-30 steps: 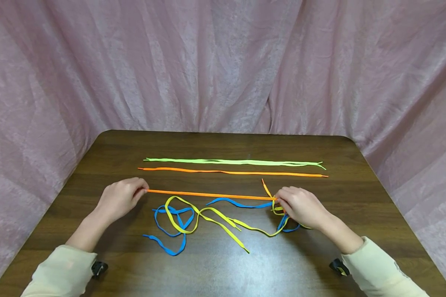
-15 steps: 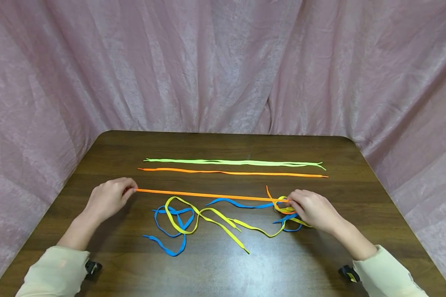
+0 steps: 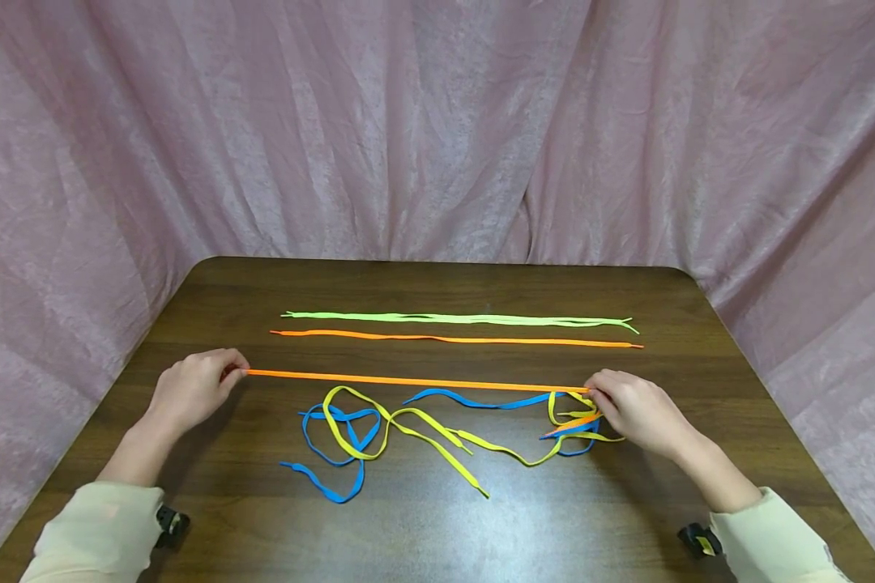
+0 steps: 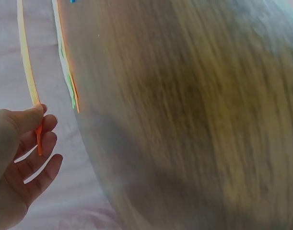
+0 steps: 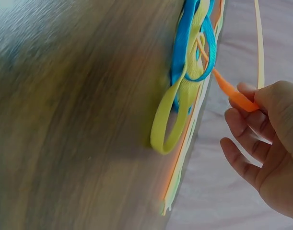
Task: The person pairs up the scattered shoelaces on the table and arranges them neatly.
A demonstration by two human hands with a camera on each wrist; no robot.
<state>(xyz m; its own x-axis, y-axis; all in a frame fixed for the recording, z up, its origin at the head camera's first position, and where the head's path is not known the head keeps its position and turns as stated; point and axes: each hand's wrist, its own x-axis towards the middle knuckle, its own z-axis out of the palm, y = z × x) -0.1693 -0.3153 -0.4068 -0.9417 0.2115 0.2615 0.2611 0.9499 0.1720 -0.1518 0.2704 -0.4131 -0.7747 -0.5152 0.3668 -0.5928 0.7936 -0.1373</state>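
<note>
My left hand [image 3: 193, 391] pinches one end of an orange shoelace [image 3: 408, 380] between thumb and forefinger. In the left wrist view the lace's orange tip [image 4: 40, 143] pokes out below the thumb. The lace runs straight across to my right hand [image 3: 638, 411], which pinches it at the right. From those fingers an orange tail [image 5: 230, 91] droops toward a tangle of yellow lace [image 5: 160, 124] and blue lace [image 5: 182, 38]. Left of centre, another yellow shoelace [image 3: 469, 478] and a blue shoelace [image 3: 335, 495] lie in loose loops on the table.
Several lime green shoelaces [image 3: 474, 321] lie straight, side by side, toward the table's far edge. Just nearer is a straight orange shoelace [image 3: 452, 338]. A pink curtain [image 3: 437, 129] hangs behind the brown wooden table [image 3: 277, 534].
Both hands have moved apart, left hand to the left and right hand to the right, so a longer stretch of orange lace spans between them. The orange tail has shifted on the tangle.
</note>
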